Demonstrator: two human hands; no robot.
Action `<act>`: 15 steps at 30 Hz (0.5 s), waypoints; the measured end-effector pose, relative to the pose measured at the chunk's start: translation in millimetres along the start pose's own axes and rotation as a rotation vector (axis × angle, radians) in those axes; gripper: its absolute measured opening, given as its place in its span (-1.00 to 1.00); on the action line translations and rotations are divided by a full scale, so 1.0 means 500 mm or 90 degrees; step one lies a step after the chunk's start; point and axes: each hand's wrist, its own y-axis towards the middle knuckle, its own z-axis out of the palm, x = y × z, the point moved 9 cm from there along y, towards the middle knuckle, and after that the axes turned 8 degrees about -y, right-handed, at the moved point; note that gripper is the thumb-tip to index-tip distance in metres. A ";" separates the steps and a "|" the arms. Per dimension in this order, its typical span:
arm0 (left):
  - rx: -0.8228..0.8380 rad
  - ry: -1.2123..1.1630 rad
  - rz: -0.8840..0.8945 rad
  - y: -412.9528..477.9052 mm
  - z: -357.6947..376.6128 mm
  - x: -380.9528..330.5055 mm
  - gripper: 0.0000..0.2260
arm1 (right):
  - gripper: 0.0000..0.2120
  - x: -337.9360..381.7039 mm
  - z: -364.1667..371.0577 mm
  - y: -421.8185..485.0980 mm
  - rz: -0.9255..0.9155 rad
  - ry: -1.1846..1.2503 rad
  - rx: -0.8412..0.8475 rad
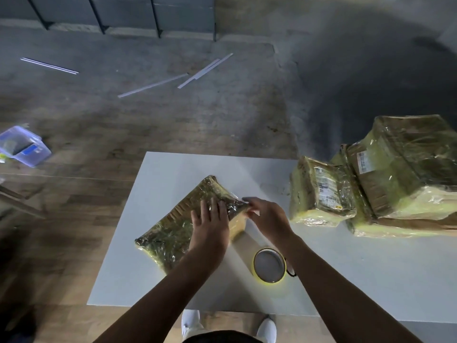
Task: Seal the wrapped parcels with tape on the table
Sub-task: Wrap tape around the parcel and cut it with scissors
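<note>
While my left hand (210,233) lies flat, fingers straight, on the parcel (168,233) at table (138,280) centre, my right hand (268,216) pinches its 3 o'clock corner — tape (269,264) at 5 o'clock.

Table (173,280): showing plain white.
Flat parcel (170,226): gleaming brown and yellow-green under clear film.
Tape roll (270,281): glowing yellow around a grey centre.
Stacked parcels (408,174): showing brown, yellow-green edges, white labels.
Floor (74,219): showing brown wood grain.
</note>
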 end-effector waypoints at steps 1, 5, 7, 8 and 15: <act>0.002 0.004 0.014 -0.001 -0.001 0.000 -0.42 | -0.50 0.019 -0.005 -0.005 -0.050 -0.014 0.005; -0.053 -0.077 0.057 -0.009 -0.045 0.002 -0.40 | -0.27 0.102 0.012 -0.020 -0.176 -0.027 0.083; -0.129 -0.152 0.071 -0.006 -0.075 0.021 -0.55 | -0.42 0.122 0.007 -0.013 -0.147 0.027 0.074; -0.163 -0.163 0.076 -0.006 -0.084 0.032 -0.60 | -0.47 0.129 0.002 -0.008 -0.137 0.041 0.067; -0.177 -0.202 0.124 0.011 -0.101 0.052 -0.72 | -0.67 0.125 0.017 0.047 -0.037 -0.137 0.145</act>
